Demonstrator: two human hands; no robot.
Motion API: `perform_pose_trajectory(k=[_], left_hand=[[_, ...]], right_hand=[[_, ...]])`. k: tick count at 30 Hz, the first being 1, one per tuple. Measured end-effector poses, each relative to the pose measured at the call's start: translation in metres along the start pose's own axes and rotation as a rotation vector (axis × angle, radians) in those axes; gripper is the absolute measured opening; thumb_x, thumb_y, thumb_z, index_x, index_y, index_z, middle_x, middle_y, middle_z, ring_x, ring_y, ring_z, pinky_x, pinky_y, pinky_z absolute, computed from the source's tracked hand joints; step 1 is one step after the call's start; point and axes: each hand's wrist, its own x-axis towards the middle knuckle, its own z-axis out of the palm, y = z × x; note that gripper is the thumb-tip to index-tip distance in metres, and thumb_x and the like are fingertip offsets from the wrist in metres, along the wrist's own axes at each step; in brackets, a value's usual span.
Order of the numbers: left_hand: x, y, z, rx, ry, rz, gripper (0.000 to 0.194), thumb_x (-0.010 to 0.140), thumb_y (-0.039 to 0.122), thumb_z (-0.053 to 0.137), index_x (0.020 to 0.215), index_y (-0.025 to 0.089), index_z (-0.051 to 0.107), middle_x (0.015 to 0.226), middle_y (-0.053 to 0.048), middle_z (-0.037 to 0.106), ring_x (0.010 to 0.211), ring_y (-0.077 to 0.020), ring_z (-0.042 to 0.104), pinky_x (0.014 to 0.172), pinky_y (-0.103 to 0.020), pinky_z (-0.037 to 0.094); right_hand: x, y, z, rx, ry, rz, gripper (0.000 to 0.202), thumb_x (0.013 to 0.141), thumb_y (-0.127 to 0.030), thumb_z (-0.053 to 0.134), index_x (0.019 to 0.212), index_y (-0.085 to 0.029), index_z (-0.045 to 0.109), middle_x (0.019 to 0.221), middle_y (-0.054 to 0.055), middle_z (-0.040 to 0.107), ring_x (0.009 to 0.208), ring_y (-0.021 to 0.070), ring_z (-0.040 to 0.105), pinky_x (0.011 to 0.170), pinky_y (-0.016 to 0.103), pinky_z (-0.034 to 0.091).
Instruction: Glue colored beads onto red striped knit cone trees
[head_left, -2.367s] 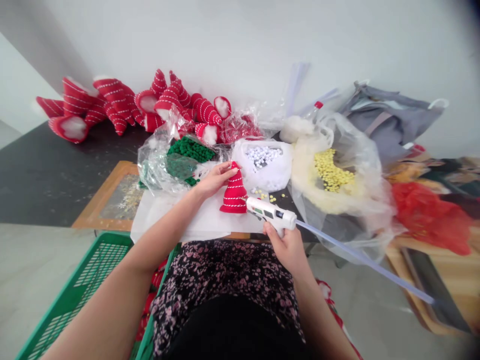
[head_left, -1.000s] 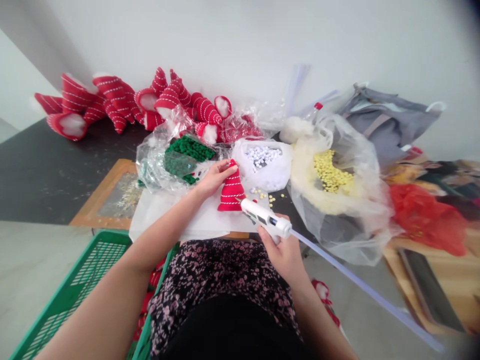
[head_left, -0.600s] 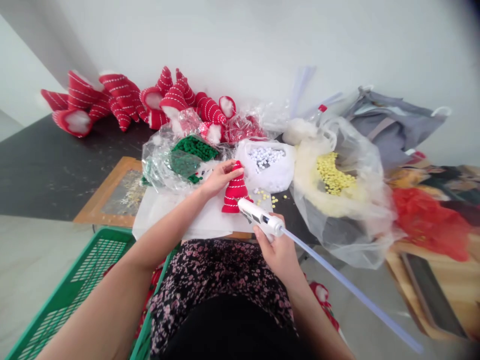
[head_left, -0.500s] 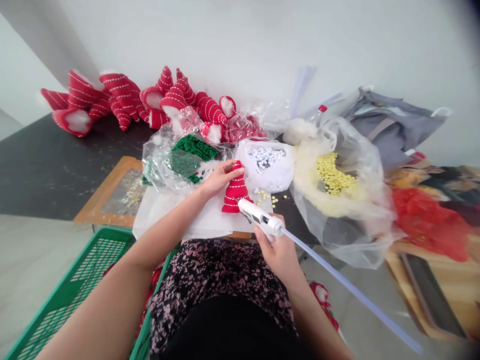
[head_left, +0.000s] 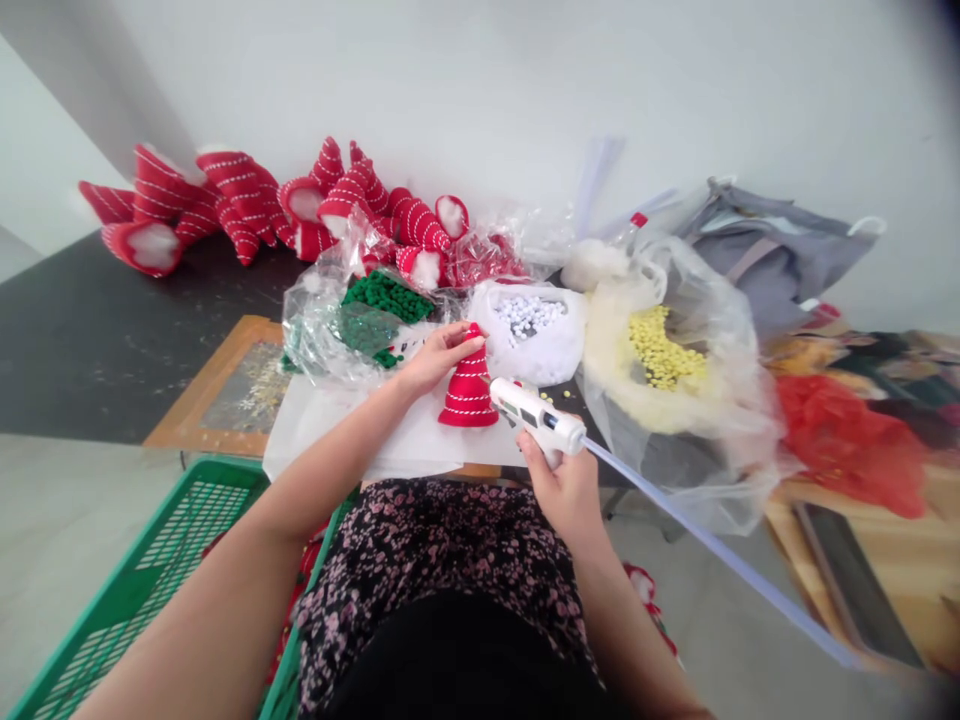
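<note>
While a green basket [head_left: 142,570] stood at the far left, the left hand [head_left: 436,358] had its fingertips pinched together on the tip of a red cone [head_left: 470,388], which sat over white paper [head_left: 412,432]. The white glue gun [head_left: 536,416] had just shifted its nose up from the cone's lower front to its right edge, so that front lay in plain view, and the gun seemed aimed at the side; whether it touched, I couldn't tell. The right hand [head_left: 568,490] was wrapped round the gun's handle, near a clear bag [head_left: 739,400] of yellow bits [head_left: 664,350]
</note>
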Motion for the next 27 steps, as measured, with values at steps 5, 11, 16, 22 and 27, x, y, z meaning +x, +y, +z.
perform_pose_trajectory(k=[5,11,16,22,27], left_hand=[[-0.002,0.003,0.002,0.029,-0.041,0.039,0.048,0.075,0.057,0.092,0.096,0.018,0.073,0.083,-0.001,0.07,0.072,-0.0145,0.062,0.072,-0.028,0.05],[-0.002,0.002,0.002,0.042,-0.044,0.055,0.047,0.076,0.057,0.091,0.095,0.018,0.073,0.082,-0.001,0.069,0.071,-0.014,0.061,0.07,-0.027,0.048],[-0.002,0.002,0.001,-0.004,-0.016,0.011,0.049,0.073,0.055,0.094,0.098,0.018,0.074,0.081,0.0,0.07,0.071,-0.0143,0.062,0.07,-0.027,0.049],[-0.001,0.001,-0.002,-0.103,0.005,-0.052,0.05,0.073,0.052,0.093,0.105,0.018,0.076,0.085,-0.003,0.073,0.074,-0.017,0.068,0.071,-0.029,0.052],[-0.002,0.001,-0.003,-0.132,-0.007,-0.067,0.048,0.074,0.05,0.092,0.106,0.017,0.077,0.086,-0.005,0.075,0.073,-0.0174,0.068,0.07,-0.029,0.053]], right_hand=[[0.005,0.001,0.006,-0.033,-0.025,-0.04,0.023,0.101,-0.04,0.063,0.112,-0.02,0.065,0.099,0.013,0.075,0.086,0.0281,0.076,0.076,0.039,0.064],[0.003,0.004,0.008,-0.053,-0.034,-0.04,0.025,0.102,-0.042,0.061,0.111,-0.02,0.066,0.1,0.014,0.076,0.085,0.0288,0.077,0.075,0.038,0.063],[-0.003,0.012,0.004,-0.094,-0.012,0.005,0.029,0.1,-0.047,0.064,0.112,-0.021,0.068,0.103,0.015,0.078,0.09,0.0317,0.077,0.078,0.042,0.064],[0.0,0.024,-0.004,0.051,0.015,0.13,0.026,0.099,-0.045,0.066,0.098,-0.02,0.074,0.098,0.013,0.079,0.085,0.0262,0.075,0.078,0.037,0.063],[0.006,0.024,0.001,0.19,-0.056,0.205,0.041,0.103,-0.052,0.06,0.078,-0.022,0.073,0.083,0.008,0.078,0.076,0.023,0.071,0.076,0.036,0.059]])
